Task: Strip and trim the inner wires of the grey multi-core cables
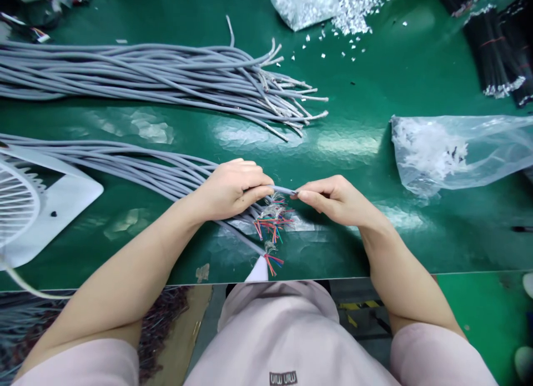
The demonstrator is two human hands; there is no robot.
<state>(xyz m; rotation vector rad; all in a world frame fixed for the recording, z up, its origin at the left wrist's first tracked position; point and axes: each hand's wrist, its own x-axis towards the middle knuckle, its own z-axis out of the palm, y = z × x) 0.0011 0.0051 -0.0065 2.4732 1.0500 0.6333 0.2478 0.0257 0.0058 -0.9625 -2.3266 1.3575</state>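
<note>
One grey cable [283, 190] runs between my hands above the green table. My left hand [235, 189] is closed around it, thumb and forefinger near its end. The fingertips of my right hand [328, 197] pinch the tip of the same cable; what exactly lies between them is hidden. Below my left hand, several cable ends show fanned coloured wires [272, 225] and frayed shielding strands. These belong to a bundle of grey cables [137, 161] that stretches off to the left. One lower cable end [270, 258] lies near the table's front edge.
A larger bundle of grey cables [166, 75] with pale ends lies farther back. Bags of small silvery pieces [306, 5] and white pieces [433, 153] rest at the back and right. A white fan [75, 194] stands left; black wire bundles [493, 53] lie far right.
</note>
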